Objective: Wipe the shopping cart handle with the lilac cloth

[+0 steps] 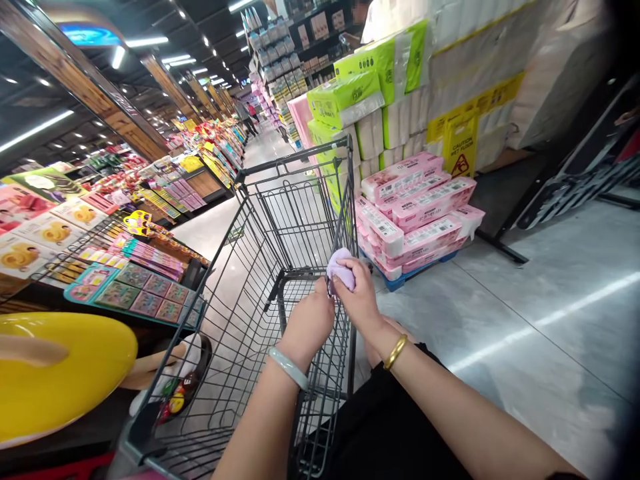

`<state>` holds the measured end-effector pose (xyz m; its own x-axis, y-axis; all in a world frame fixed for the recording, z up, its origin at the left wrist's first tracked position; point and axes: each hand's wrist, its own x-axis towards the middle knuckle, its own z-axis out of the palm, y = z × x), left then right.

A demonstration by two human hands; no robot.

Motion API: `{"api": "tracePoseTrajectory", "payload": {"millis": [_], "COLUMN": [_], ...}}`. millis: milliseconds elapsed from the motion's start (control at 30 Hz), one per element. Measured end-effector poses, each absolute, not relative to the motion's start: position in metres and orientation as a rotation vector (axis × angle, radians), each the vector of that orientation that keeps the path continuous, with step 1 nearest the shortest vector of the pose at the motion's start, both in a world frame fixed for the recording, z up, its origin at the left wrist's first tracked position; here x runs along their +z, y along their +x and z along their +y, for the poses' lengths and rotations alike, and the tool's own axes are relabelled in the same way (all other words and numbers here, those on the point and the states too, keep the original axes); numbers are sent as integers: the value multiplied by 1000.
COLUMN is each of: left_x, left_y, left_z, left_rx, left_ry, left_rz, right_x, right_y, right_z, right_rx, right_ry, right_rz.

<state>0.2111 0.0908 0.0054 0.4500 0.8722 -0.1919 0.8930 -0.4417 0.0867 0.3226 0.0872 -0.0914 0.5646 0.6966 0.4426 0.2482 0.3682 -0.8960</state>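
we're logging the right hand (363,293): fingers are closing around a soft lilac bundle (341,259), thumb pressing its near side. left hand (311,317) is sitting just beside it, fingers bending inward at the bundle's lower left edge by a small dark bit; we're not managing to tell whether they're grasping anything. the bundle is sitting between both sets of fingertips, appearing in front of the right wall of a dark wire shopping cart (295,157); the cart is stretching out left of the fingers and beyond them.

we're seeing a pale bangle (289,369) circling the wrist behind the left fingers, and a gold bangle (396,352) behind the right ones. right of the fingers and farther off, pink packs (433,207) are lying stacked on a blue pallet (395,283); beyond those, green packs (345,100) are piling up, a yellow wet-floor sign (460,143) is standing to their right.

far left of the fingers, we're noting a teal display box (135,293), and nearer us a big glossy yellow shape (65,380). black clothing (395,427) is showing below the fingers.
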Motion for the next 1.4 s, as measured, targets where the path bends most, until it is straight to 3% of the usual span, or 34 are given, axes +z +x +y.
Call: {"api": "tracePoseTrajectory", "payload": {"millis": [200,400,633,800,1033,1233,1400], "left_x": [6,5,5,6,6,3,3], "left_y": [210,209,207,207,207,206,204], "left_z": [85,82,82,81,79,81,79], "left_rx": [-184,-194,-192,-148,-182,-153,-141], "left_ry": [2499,2508,2499,2538,2520,2531,2533], "left_rz": [1548,1552,1534,1512,1508,1518,1505], "right_x": [-118,-93,-104,-77,-102,-70,-100], "right_y": [319,330,330,330,337,351,351], "right_z": [86,88,85,82,98,106,119], "right_rx": [451,310,386,251,370,189,339], "right_ry": [-1259,-1228,-1286,-1187,-1298,-1183,-1303], "right_rz": [-891,-950,-879,-1022,-892,-1035,-964]}}
